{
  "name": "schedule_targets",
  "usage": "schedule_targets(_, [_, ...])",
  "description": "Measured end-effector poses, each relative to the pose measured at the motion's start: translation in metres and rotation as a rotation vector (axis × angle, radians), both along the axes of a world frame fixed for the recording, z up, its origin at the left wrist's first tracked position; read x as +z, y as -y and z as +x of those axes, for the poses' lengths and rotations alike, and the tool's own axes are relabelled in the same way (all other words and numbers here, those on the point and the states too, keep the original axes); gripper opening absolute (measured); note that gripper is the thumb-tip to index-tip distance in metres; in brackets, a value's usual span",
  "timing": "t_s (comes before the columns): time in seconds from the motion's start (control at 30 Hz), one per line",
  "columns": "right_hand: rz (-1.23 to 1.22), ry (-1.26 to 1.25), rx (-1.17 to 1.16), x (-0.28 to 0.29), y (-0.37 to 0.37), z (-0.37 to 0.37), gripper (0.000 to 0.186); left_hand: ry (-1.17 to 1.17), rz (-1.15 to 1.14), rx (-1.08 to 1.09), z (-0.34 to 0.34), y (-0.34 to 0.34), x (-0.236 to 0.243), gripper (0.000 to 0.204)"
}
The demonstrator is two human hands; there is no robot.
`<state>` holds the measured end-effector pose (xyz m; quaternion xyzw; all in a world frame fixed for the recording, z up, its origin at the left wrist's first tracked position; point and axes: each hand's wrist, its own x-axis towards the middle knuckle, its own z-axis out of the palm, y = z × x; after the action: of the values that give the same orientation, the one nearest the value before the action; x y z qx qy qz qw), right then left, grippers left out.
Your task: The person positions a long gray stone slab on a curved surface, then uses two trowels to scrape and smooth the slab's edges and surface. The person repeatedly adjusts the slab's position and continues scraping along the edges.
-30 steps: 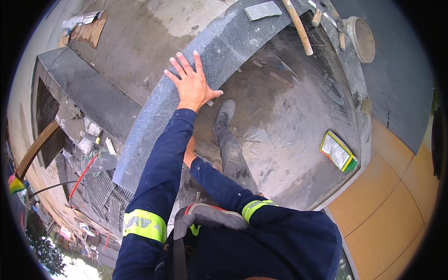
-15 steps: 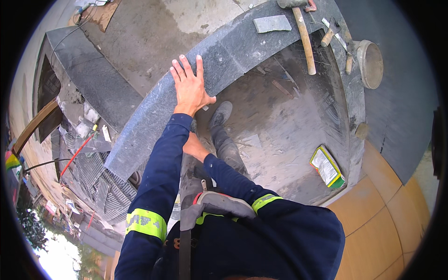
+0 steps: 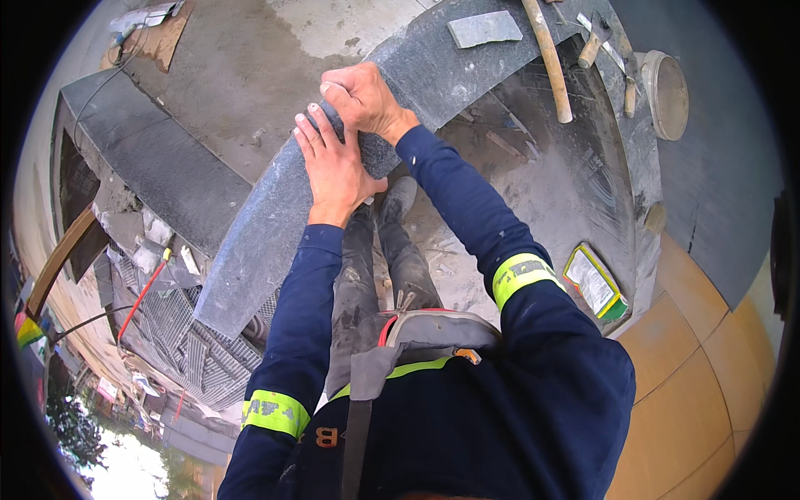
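At the front of the body, a padded grey fabric bag with red trim (image 3: 446, 329), with dusty grey trousers (image 3: 357, 271) below it. Beyond the two navy sleeves (image 3: 293, 333), a long, curved, speckled blue-grey stone slab (image 3: 250, 242), running from lower left to upper right, directly under the hands. Left hand (image 3: 335, 177) laid flat on it, fingers a little spread, thumb out toward the inner edge. Right hand (image 3: 371, 102) curled into a fist just beyond, close against the left fingertips; whether pinching the slab or only bearing down, impossible to say from this angle.

Step in hand, judging by the pose: steadying and pressing the slab partway along. Needed next, by the same judgement: even weight through the left palm, and left fingers drawn clear of the fist before any harder push.

Inside the curve, to the right, a yellow, green and white packet (image 3: 594, 282). Farther along the slab, a loose grey four-sided stone piece (image 3: 485, 30), then a pale wooden tool handle (image 3: 548, 62). Past that, a dirty whitish round bucket (image 3: 667, 96); far off at upper left, a brown board (image 3: 171, 46).
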<state>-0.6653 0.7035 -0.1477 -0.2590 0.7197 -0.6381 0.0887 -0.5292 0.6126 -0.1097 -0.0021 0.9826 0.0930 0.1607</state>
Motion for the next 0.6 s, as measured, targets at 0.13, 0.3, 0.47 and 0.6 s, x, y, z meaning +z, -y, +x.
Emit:
schedule_targets(0.13, [-0.062, -0.021, 0.021, -0.002, 0.011, -0.007, 0.031, -0.021, -0.011, 0.031, 0.005, 0.003, -0.002, 0.135])
schedule_targets(0.3, [-0.100, 0.040, 0.007, -0.002, 0.009, -0.003, 0.030, 0.001, 0.034, 0.043, 0.001, 0.002, -0.003, 0.137])
schedule_targets(0.47, [-0.172, -0.004, -0.040, 0.009, 0.017, -0.008, 0.032, 0.014, 0.019, 0.038, -0.001, 0.002, 0.000, 0.139])
schedule_targets(0.6, [-0.102, 0.049, -0.071, -0.013, 0.013, -0.007, 0.030, 0.003, -0.011, 0.026, -0.002, -0.002, 0.002, 0.138])
